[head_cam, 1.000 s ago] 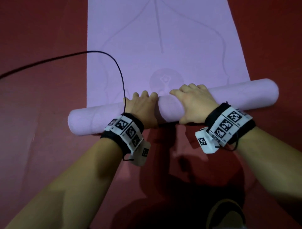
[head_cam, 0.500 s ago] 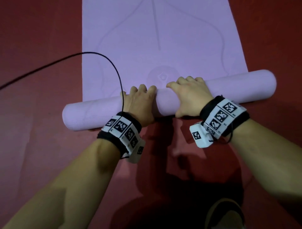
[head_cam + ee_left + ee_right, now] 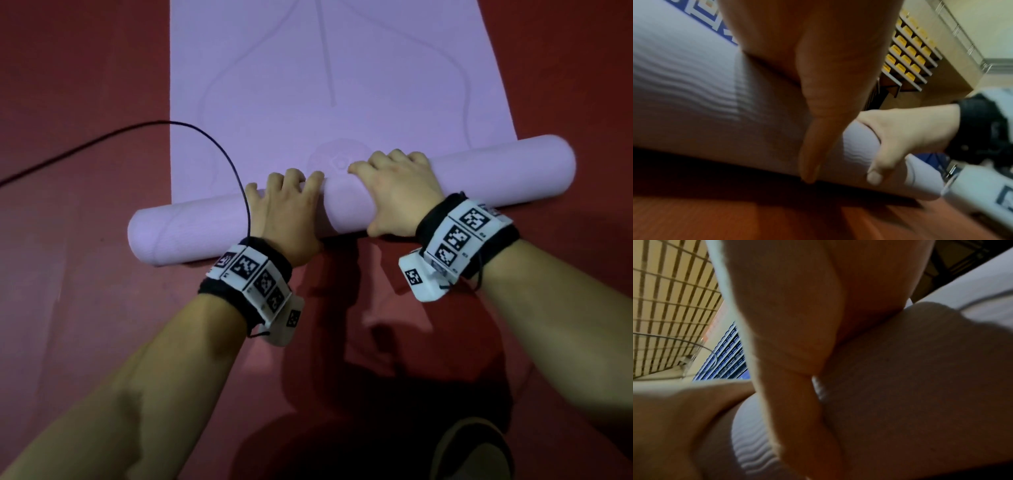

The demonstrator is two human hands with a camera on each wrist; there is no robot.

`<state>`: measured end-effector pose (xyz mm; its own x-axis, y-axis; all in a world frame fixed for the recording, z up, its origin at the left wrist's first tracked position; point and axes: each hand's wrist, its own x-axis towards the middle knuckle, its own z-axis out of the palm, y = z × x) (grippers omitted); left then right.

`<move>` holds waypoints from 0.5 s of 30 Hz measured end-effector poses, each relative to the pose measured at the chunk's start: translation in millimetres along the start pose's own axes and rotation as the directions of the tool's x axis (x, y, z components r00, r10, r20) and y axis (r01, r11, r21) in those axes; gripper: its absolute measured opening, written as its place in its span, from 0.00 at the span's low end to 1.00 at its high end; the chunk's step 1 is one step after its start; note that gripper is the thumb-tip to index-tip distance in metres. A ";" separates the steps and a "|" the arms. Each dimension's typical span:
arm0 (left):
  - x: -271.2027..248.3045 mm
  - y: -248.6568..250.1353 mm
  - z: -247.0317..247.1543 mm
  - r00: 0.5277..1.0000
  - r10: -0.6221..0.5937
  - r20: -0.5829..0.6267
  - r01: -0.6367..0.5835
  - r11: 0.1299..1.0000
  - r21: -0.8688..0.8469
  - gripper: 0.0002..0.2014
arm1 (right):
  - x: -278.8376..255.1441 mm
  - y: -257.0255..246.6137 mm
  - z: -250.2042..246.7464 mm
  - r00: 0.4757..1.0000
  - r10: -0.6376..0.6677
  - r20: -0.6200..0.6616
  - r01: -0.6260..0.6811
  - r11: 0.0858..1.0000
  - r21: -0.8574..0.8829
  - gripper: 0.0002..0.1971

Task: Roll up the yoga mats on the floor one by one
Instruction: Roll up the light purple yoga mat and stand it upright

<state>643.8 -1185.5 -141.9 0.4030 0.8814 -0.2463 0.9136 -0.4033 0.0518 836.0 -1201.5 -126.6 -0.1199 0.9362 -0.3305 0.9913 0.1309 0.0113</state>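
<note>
A pale purple yoga mat lies on the red floor, its flat part [image 3: 335,85] stretching away from me. The near end is wound into a thick roll [image 3: 496,174] lying across the view, slightly slanted. My left hand [image 3: 286,209] grips the roll left of centre, fingers curled over its top. My right hand [image 3: 394,192] grips it just right of centre the same way. In the left wrist view my left thumb [image 3: 813,129] presses the roll's near side [image 3: 694,97]. In the right wrist view the right hand [image 3: 797,353] lies against the roll [image 3: 920,386].
A black cable [image 3: 102,144] runs across the floor from the left and loops over the mat down to my left wrist. Red floor [image 3: 68,308] surrounds the mat on both sides. A dark shoe [image 3: 472,452] shows at the bottom right.
Both hands have pushed the roll a little farther away along the mat. It now covers most of the round emblem that lay in front of it.
</note>
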 end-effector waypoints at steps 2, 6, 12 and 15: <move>2.3 0.8 2.0 1.000 -0.007 -0.026 0.008 1.000 0.028 0.46 | 5.2 1.2 -4.0 0.999 -0.009 0.035 0.008 1.000 0.019 0.50; 15.1 -3.9 -7.0 0.999 0.008 0.040 -0.009 1.000 0.016 0.42 | 8.2 4.7 -4.7 0.999 -0.032 0.027 0.031 0.999 0.025 0.52; 28.2 -9.5 -14.9 0.990 0.023 0.137 -0.017 0.999 -0.045 0.45 | -1.3 -3.9 21.4 0.982 0.019 -0.190 -0.024 0.999 -0.022 0.51; 23.4 -9.3 -11.3 0.997 0.022 0.078 -0.021 1.000 -0.023 0.47 | 3.9 -2.0 15.4 0.986 0.030 -0.166 -0.030 1.000 0.002 0.49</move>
<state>645.3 -1158.3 -137.2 0.4180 0.8504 -0.3194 0.9061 -0.4155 0.0795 834.4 -1203.2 -142.4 -0.0979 0.9808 -0.1688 0.9946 0.1025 0.0187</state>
